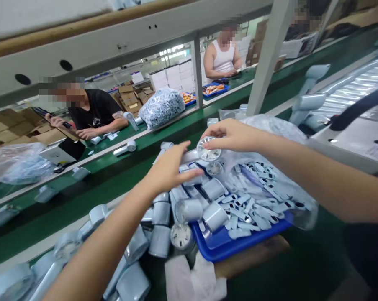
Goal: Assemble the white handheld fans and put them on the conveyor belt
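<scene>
My right hand [225, 136] grips the round head of a light-blue handheld fan body [210, 151], its thumb on the slotted face. The body's handle points left toward my left hand [173, 167]. That hand is open, fingers and thumb apart around the handle's end without visibly closing on it. Below both hands, several similar fan bodies [189, 210] are heaped at the left edge of a blue tray [239, 246]. Small light-blue strips [251, 213] with dark windows lie in the tray, partly spilling from a clear plastic bag [304, 211].
More fan bodies [134, 284] pile up at the lower left. A green conveyor belt [91, 200] runs behind, carrying spaced bodies. White paper or cloth [189, 278] lies before the tray. A slanted metal post [268, 58] stands beyond my right hand. Two people work across the belt.
</scene>
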The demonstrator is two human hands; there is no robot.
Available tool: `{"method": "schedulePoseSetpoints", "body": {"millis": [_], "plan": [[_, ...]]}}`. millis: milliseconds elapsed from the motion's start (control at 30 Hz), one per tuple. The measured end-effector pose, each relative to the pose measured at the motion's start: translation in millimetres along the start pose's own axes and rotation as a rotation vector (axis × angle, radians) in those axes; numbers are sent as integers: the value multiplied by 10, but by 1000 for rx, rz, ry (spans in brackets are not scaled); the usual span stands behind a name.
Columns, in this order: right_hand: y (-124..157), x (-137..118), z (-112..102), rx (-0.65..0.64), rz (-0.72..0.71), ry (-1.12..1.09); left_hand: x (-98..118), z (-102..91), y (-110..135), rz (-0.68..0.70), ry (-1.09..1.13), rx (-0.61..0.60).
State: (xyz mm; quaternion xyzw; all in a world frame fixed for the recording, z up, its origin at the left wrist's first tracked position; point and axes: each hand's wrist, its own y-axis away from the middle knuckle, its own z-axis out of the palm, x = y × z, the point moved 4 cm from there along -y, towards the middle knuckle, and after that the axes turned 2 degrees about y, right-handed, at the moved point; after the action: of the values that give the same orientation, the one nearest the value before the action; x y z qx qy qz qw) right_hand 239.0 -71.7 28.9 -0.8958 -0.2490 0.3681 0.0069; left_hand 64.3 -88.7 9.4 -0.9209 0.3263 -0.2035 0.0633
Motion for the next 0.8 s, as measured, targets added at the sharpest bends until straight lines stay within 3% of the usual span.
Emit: {"method": "schedulePoseSetpoints", "body": {"millis": [100,167,233,333,400,500,600,700,800], "plan": [[261,-110,149,-66,-72,-300,357,71,379,57,-204,74],[482,-65,234,-64,-98,-388,405,119,609,-24,-119,123],[711,105,350,-79,-91,-271,371,140,821,-155,128,192],[992,468,622,-205,-80,258,317,145,1105,-366,578,349],[1101,658,790,-259,-75,478,332,154,1246,-456,857,450],[1151,747,928,-266,-76,518,384,173,1376,-549,1177,583],[1136,634,934,-213,-114,523,418,205,1437,-595,1366,677],[1099,370,904,-63,-109,340,428,261,1471,-603,1484,748],[1041,4,958,134,-19,-203,443,331,1494,-592,1544,809]]}}
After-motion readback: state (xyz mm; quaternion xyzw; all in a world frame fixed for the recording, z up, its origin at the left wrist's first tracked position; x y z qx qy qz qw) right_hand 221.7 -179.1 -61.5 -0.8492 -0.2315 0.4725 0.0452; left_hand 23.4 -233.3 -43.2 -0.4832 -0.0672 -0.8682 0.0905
